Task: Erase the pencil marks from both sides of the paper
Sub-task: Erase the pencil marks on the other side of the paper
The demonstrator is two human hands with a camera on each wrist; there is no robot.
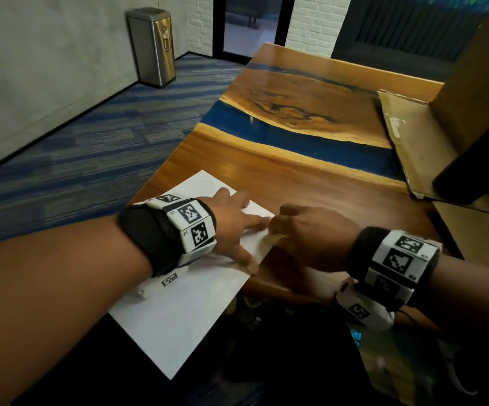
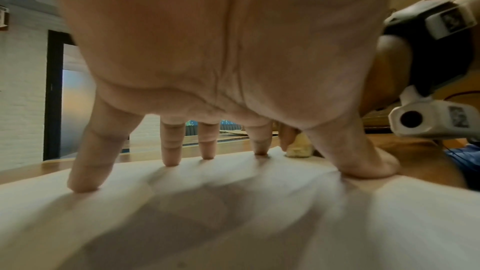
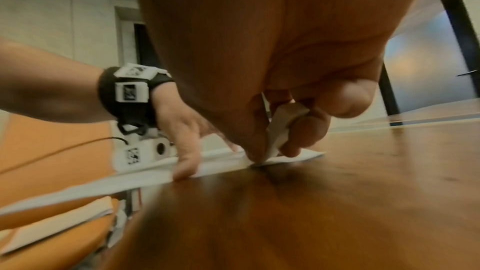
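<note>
Head view: the paper (image 1: 178, 312) lies at the near left corner of the tabletop (image 1: 310, 183), its near end hanging over the edge. The left hand (image 1: 231, 227) presses it flat with straight, spread fingers. The right hand (image 1: 304, 230) pinches a pale eraser (image 1: 274, 238) against the sheet's right edge, so erasing this face looks to be the step in hand.

Left wrist view: fingertips (image 2: 171, 161) stand planted on the sheet, the eraser (image 2: 298, 147) just beyond them.

Right wrist view: thumb and fingers curl round the eraser (image 3: 279, 128), its tip on the paper (image 3: 285, 158). Any remaining marks cannot be made out; next, probably short strokes toward the edge, then turning the sheet over.
</note>
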